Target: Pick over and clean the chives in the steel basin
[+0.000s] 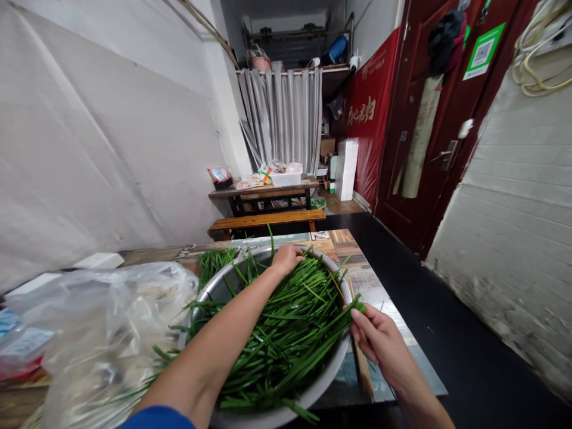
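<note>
A large metal basin [328, 390] full of long green garlic chives [286, 322] stands on the table before me. My left hand [288, 260] reaches across to the basin's far side, its fingers curled onto the cut ends of some chives; the fingertips are partly hidden. At the right rim, my right hand [378, 333] pinches a small bunch of chives between thumb and fingers, the leaves trailing back into the basin. Beneath that hand, thin bamboo skewers [364, 369] lie along the basin's right side. More chives [215, 263] rest on the table behind the left rim.
A clear plastic bag [111, 316] spreads over the table's left side, near plastic packages [27, 339] and a white box [99, 261]. Beyond the table are a wooden bench [268, 220] and another table carrying a white tub [286, 177]. A dark red door [415, 149] stands at right.
</note>
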Motion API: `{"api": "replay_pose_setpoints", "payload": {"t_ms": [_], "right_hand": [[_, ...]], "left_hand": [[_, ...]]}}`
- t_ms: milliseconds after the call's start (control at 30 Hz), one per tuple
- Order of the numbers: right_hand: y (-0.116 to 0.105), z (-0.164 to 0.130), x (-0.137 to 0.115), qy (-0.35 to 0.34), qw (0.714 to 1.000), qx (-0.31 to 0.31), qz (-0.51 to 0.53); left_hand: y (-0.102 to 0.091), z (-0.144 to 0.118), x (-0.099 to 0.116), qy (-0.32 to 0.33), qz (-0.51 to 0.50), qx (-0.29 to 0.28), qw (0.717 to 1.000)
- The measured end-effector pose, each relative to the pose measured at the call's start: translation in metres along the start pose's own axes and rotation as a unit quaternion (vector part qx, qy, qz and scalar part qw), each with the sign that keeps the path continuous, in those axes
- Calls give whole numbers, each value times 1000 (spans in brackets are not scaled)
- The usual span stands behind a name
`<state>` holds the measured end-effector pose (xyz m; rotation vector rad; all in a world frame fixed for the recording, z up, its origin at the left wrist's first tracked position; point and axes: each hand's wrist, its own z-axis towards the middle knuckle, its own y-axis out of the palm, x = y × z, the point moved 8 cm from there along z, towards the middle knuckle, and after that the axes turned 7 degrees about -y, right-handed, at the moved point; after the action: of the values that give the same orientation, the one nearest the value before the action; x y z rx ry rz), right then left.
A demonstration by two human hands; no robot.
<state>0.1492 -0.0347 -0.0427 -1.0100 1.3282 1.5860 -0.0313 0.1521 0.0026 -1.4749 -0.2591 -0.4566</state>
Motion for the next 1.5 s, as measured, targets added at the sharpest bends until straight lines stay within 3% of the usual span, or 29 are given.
{"api": "replay_pose_setpoints", "payload": {"t_ms": [300, 367, 500, 667, 967, 1267, 1367, 1500], "right_hand": [[2, -4, -6, -1, 1000, 6, 0], [6, -3, -11, -11, 1000, 3, -3], [13, -2, -18, -24, 1000, 3, -10], [16, -1, -22, -44, 999, 8, -17], [15, -3, -23, -40, 999, 18, -31], [13, -2, -21, -32, 998, 28, -42], [14, -1, -19, -28, 998, 28, -38], [15, -1, -19, -29, 999, 21, -30]], "left_hand": [[-43, -11, 29, 36, -110, 67, 991], [-50, -24, 41, 53, -196, 41, 978], [-58, -59, 63, 80, -376, -39, 922], [-69, -96, 77, 112, -339, -29, 934], [-39, -112, 77, 67, -359, -94, 926], [-10, -116, 70, -92, -580, -241, 773], [-7, -117, 72, -103, -598, -266, 749], [-6, -118, 75, -94, -602, -278, 743]]}}
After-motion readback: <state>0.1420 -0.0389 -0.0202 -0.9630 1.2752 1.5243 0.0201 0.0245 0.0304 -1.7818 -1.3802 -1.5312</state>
